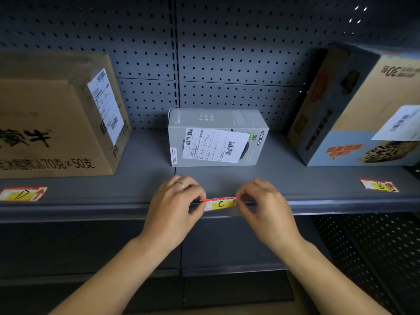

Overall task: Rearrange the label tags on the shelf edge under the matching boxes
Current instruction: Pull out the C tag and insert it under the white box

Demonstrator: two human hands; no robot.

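Observation:
A red, white and yellow tag marked C (220, 203) sits at the front edge of the grey shelf (318, 202), straight below the small grey box (217, 137). My left hand (176, 201) pinches the tag's left end and my right hand (261, 201) pinches its right end. A tag marked D (22, 193) lies flat on the shelf in front of the brown carton (52, 123) at the left. Another tag, its letter partly legible, (378, 184) lies before the blue and tan printed box (359, 110) at the right.
A grey perforated back panel (227, 53) rises behind the boxes. Bare shelf shows between the grey box and its two neighbours. Below the shelf edge are dark panels and a perforated lower part at the right (368, 246).

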